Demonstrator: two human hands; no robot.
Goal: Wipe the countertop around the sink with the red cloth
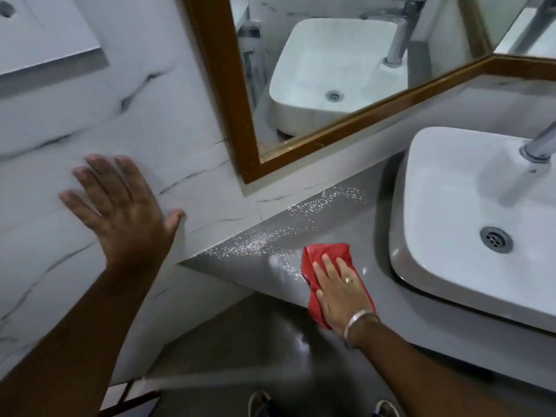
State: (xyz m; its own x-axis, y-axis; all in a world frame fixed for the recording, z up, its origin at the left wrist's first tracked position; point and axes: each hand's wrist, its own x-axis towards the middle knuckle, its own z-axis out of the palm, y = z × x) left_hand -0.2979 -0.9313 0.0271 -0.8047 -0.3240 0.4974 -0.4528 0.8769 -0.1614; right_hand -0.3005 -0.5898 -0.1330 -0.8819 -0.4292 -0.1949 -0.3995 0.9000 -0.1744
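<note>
Single view, head-worn, wide-angle. Looks forward and steeply down from above counter (316, 236); feet visible at bottom edge. Horizon tilted: counter edge runs diagonally, lower left to right. Wall (135, 115) fills left half, close. Sink (451, 191) at right, cut by frame edge. Mirror (331, 70) top centre, reflecting sink. Both forearms enter from bottom, near lens; left hand (120, 206) and right hand (340, 291) in mid-frame. No second view, no overlap to record.
</note>
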